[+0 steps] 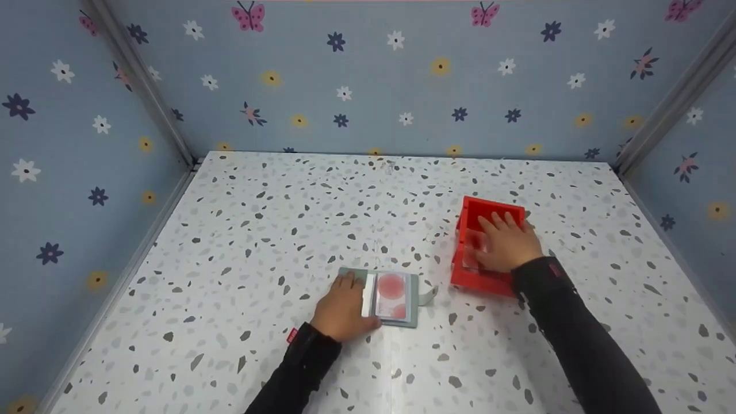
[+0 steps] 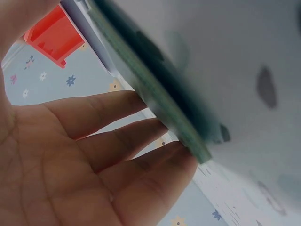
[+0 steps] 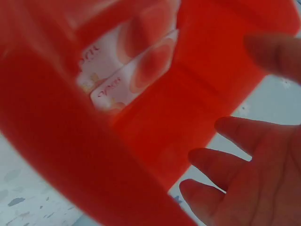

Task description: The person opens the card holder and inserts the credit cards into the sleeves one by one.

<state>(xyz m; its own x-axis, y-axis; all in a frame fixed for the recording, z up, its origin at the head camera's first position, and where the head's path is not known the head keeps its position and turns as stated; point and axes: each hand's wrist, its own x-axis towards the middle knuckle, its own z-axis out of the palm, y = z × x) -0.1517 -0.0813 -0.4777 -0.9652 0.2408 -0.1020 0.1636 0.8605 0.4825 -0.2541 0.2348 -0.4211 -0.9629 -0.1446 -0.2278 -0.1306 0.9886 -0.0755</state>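
Note:
A pale green card holder [image 1: 413, 302] lies spread on the table, with a white and pink card [image 1: 391, 294] in a clear sleeve on its right side. My left hand [image 1: 344, 307] rests on the holder's left cover, fingers extended and thumb near the lower edge. In the left wrist view, the fingertips touch the green cover [image 2: 155, 94]. To the right, my right hand [image 1: 509, 244] reaches over a red box [image 1: 483, 280] with spread fingers, holding nothing visible. Inside the box, in the right wrist view, white cards [image 3: 134, 75] with red circles lean together.
A closure strap [image 1: 427, 295] sticks out from the holder's right edge. Beside my left wrist is a small red tag [image 1: 292, 335]. The speckled table [image 1: 322, 201] is bordered by flower-patterned walls [image 1: 379, 75] at the back and sides.

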